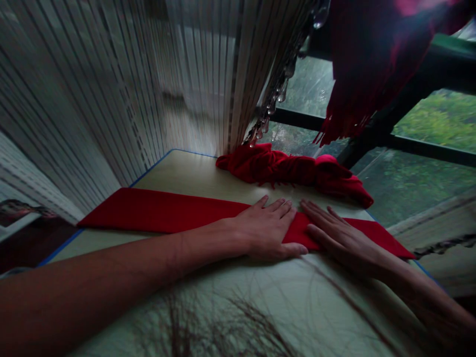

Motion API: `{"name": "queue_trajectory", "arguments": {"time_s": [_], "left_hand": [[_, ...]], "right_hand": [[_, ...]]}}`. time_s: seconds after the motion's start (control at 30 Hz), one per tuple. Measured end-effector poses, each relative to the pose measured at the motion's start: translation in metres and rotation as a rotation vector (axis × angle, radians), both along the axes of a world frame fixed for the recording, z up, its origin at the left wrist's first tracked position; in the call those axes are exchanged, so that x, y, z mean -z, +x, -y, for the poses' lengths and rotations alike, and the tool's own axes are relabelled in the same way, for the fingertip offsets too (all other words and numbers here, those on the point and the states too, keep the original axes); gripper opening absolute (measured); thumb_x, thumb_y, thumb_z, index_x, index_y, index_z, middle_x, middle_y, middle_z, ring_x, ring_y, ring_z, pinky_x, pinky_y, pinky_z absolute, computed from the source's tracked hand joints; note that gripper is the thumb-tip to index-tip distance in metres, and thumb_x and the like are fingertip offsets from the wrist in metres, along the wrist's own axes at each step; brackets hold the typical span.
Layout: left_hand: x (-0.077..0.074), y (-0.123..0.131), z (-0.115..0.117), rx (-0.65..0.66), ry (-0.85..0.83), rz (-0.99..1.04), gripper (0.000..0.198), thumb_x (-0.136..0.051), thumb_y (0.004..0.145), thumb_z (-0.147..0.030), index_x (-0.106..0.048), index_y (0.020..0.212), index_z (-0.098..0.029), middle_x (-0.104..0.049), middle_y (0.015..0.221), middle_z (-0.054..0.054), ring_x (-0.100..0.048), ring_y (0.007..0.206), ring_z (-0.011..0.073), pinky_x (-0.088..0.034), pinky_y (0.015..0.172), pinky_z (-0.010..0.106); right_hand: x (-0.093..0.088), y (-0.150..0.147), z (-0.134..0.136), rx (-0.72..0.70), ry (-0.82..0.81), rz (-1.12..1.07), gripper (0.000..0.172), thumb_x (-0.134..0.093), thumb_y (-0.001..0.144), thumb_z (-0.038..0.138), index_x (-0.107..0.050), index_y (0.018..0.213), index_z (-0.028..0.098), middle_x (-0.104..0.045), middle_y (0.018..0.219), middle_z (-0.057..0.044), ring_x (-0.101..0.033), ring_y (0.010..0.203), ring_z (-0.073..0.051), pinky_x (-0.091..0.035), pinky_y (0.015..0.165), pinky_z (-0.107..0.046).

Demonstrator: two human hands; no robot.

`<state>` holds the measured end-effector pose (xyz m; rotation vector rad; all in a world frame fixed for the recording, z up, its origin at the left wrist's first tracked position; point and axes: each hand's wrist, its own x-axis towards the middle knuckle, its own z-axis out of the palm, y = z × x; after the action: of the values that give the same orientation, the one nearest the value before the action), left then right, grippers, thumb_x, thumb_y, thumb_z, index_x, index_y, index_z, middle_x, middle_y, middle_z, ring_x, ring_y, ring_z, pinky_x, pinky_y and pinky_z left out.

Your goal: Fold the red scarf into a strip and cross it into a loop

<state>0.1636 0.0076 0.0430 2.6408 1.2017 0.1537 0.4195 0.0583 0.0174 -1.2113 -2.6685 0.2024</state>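
Note:
A long strip of folded red cloth (156,210) lies flat across the table, reaching its left and right edges. Palm down on the middle of the cloth rests my left hand (266,228), its fingers spread and its thumb stretched to the right. Just right of it, my right hand (336,235) also lies on the cloth, fingers extended and slightly apart. Neither hand grips anything. Behind them, a bunched red scarf (293,168) with fringe is heaped along the far edge of the table.
The pale table (178,171) has a blue edge. A striped string curtain (122,74) hangs at the left and back, with a strand of clear beads (273,101). Another fringed red scarf (366,69) hangs before the window (427,163). Strands of hair (223,322) cross the bottom of the view.

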Motion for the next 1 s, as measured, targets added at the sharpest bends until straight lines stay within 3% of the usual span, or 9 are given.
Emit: {"name": "queue_trajectory", "arguments": {"time_s": [0.17, 0.3, 0.43, 0.53, 0.67, 0.83, 1.0], "left_hand": [[0.0004, 0.0008, 0.0016, -0.003, 0.015, 0.001, 0.091, -0.034, 0.1, -0.068, -0.019, 0.162, -0.004, -0.015, 0.17, 0.018, -0.009, 0.16, 0.0291, -0.006, 0.13, 0.05], [0.0014, 0.001, 0.0018, -0.009, 0.025, 0.014, 0.091, -0.034, 0.101, -0.068, -0.019, 0.162, -0.003, -0.015, 0.17, 0.019, -0.012, 0.159, 0.0307, -0.008, 0.129, 0.051], [0.0012, 0.001, 0.002, 0.001, 0.047, 0.023, 0.089, -0.037, 0.101, -0.066, -0.023, 0.16, -0.001, -0.02, 0.169, 0.021, -0.015, 0.158, 0.0322, -0.01, 0.129, 0.052], [0.0013, 0.0008, 0.0021, 0.0, 0.034, 0.019, 0.091, -0.036, 0.101, -0.067, -0.02, 0.162, -0.001, -0.017, 0.17, 0.02, -0.012, 0.159, 0.0316, -0.008, 0.129, 0.052], [0.0019, 0.0008, 0.0013, -0.004, 0.04, 0.023, 0.091, -0.036, 0.101, -0.068, -0.022, 0.161, -0.002, -0.019, 0.169, 0.021, -0.014, 0.159, 0.0318, -0.01, 0.129, 0.052], [0.0016, 0.0012, 0.0005, 0.001, 0.022, 0.023, 0.091, -0.036, 0.101, -0.068, -0.021, 0.161, -0.001, -0.016, 0.17, 0.02, -0.012, 0.159, 0.0318, -0.008, 0.129, 0.053], [0.0015, 0.001, 0.0005, 0.0, 0.032, 0.026, 0.09, -0.036, 0.101, -0.067, -0.023, 0.161, -0.002, -0.018, 0.17, 0.02, -0.013, 0.159, 0.0316, -0.008, 0.129, 0.052]], "right_hand": [[-0.0011, -0.002, 0.0042, -0.024, 0.083, -0.055, 0.069, -0.034, 0.106, 0.055, -0.01, 0.166, 0.031, -0.01, 0.172, -0.004, -0.012, 0.156, -0.03, -0.014, 0.125, -0.061], [0.0009, -0.0059, 0.0073, -0.116, 0.065, 0.008, 0.068, -0.038, 0.106, 0.051, -0.008, 0.165, 0.037, -0.018, 0.171, -0.003, -0.018, 0.156, -0.03, -0.017, 0.125, -0.063], [-0.0002, -0.007, 0.0071, -0.115, 0.154, -0.067, 0.068, -0.038, 0.106, 0.049, -0.007, 0.166, 0.035, -0.016, 0.171, -0.004, -0.016, 0.156, -0.03, -0.015, 0.125, -0.063], [-0.0008, -0.0063, 0.0065, -0.15, 0.105, 0.015, 0.07, -0.041, 0.106, 0.049, -0.009, 0.166, 0.034, -0.022, 0.17, -0.005, -0.021, 0.155, -0.03, -0.018, 0.125, -0.061], [-0.0029, -0.006, 0.008, -0.113, 0.151, -0.039, 0.07, -0.04, 0.106, 0.048, -0.007, 0.166, 0.033, -0.014, 0.171, -0.004, -0.016, 0.156, -0.031, -0.018, 0.125, -0.061], [-0.0027, -0.0074, 0.0091, -0.153, 0.113, 0.026, 0.069, -0.04, 0.106, 0.049, -0.009, 0.166, 0.033, -0.021, 0.17, -0.006, -0.021, 0.154, -0.031, -0.023, 0.124, -0.06], [-0.0018, -0.0094, 0.0098, -0.144, 0.117, -0.019, 0.07, -0.04, 0.106, 0.049, -0.009, 0.166, 0.031, -0.018, 0.171, -0.006, -0.02, 0.155, -0.031, -0.021, 0.125, -0.061]]}}
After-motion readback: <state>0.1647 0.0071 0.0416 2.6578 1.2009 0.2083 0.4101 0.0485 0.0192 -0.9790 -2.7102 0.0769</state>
